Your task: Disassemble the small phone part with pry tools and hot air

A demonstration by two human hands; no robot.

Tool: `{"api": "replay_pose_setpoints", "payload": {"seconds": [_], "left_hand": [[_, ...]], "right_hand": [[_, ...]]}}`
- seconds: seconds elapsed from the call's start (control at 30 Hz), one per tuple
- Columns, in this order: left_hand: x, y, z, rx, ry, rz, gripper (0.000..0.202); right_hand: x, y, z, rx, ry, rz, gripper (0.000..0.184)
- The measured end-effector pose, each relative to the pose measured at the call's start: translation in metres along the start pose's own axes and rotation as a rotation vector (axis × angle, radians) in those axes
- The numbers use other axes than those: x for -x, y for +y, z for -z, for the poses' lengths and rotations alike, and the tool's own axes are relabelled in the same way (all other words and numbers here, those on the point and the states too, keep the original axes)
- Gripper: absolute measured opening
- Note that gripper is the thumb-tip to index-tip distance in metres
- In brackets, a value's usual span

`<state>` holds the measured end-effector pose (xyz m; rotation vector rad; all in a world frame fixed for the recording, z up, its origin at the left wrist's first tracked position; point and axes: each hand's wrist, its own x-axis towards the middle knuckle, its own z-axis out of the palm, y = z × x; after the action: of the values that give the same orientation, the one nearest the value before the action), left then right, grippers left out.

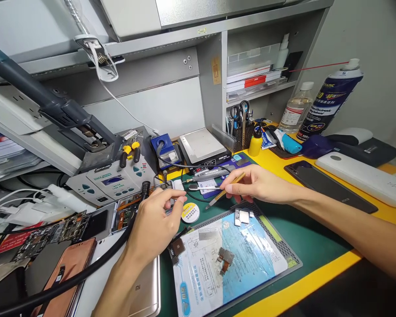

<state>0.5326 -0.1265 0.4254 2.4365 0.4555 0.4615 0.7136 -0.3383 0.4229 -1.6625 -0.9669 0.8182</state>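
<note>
Pinched in the right hand (260, 185) is a thin brush (226, 190); the left hand (156, 222) is closed on a hot-air handle (144, 193).
Its nozzle is held near the opened phone board (128, 211), far left of the mat; tiny parts could be scorched or blown off if heat is kept on too long.

View 1 of 1: head-worn camera, looking forward and down from above the near edge of a workbench (310, 246), close enough that both forearms enter from the bottom of the frame, the left hand (155, 224) lower centre-left and the right hand (260, 185) at centre. Wide-angle lens; the shelf unit (218, 53) bends across the top of the frame and a spray can (330, 101) leans at upper right. No 2nd view shares the scene.
</note>
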Motion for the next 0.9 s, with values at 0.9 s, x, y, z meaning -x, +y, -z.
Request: {"api": "replay_pose_setpoints", "payload": {"seconds": [0.9], "left_hand": [[0.004, -0.003, 0.001, -0.104, 0.056, -0.099, 0.02]], "right_hand": [[0.019, 0.008, 0.06, 0.791, -0.111, -0.222, 0.004]]}}
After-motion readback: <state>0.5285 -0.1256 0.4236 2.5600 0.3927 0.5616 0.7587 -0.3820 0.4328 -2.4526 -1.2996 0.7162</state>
